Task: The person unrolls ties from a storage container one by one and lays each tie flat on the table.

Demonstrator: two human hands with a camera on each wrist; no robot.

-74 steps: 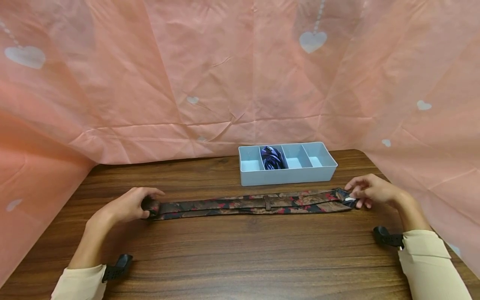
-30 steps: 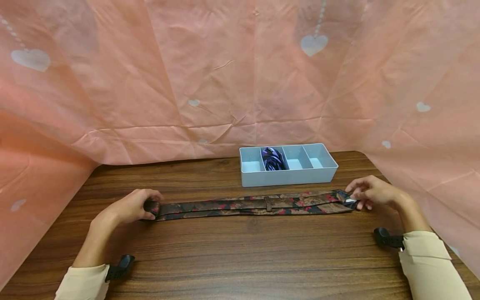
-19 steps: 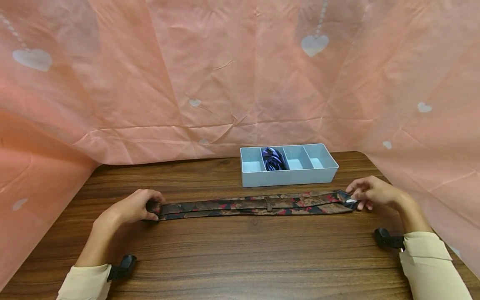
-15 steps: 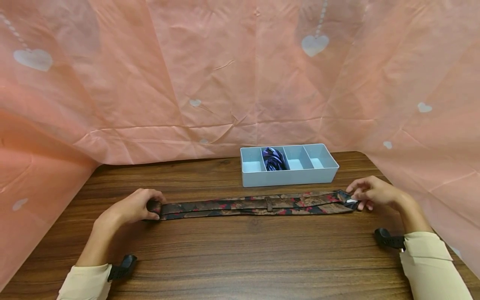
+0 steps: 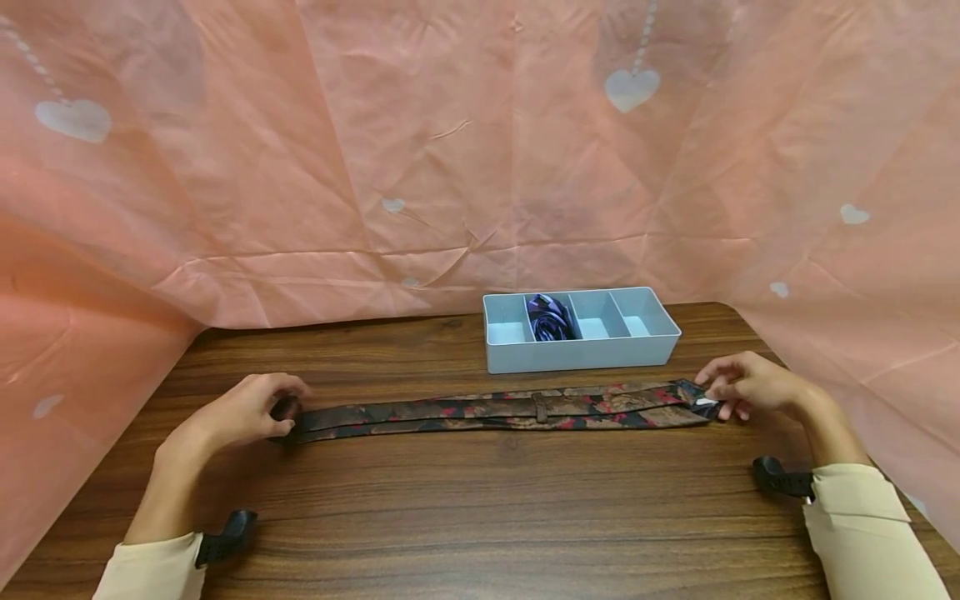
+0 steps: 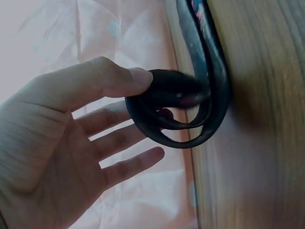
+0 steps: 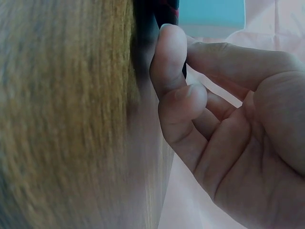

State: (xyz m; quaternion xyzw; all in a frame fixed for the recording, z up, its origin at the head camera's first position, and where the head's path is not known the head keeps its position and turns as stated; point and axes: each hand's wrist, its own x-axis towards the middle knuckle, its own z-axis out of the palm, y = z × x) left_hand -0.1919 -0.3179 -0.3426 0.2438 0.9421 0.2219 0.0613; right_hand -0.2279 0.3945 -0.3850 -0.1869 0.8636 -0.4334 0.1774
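Note:
A dark necktie (image 5: 480, 412) with brown and red floral patterning stretches across the table, back side up, its keeper loop near the middle. At its left end, my left hand (image 5: 236, 412) pinches a curled loop of the tie (image 6: 178, 138) between thumb and fingers; the left wrist view shows the other fingers spread behind it. My right hand (image 5: 753, 387) pinches the wide right end, beside a small white label. In the right wrist view the fingers (image 7: 171, 59) and thumb close on the tie's edge, most of it hidden.
Behind the tie stands a light blue box (image 5: 585, 354) with several compartments. A rolled purple-blue necktie (image 5: 551, 321) sits in the second compartment from the left. Pink cloth (image 5: 420, 150) with pale hearts hangs around the wooden table (image 5: 480, 517).
My left hand first drifts slightly right, then moves back left with the looped end, drawing the tie's left part out. The right hand stays at the wide end.

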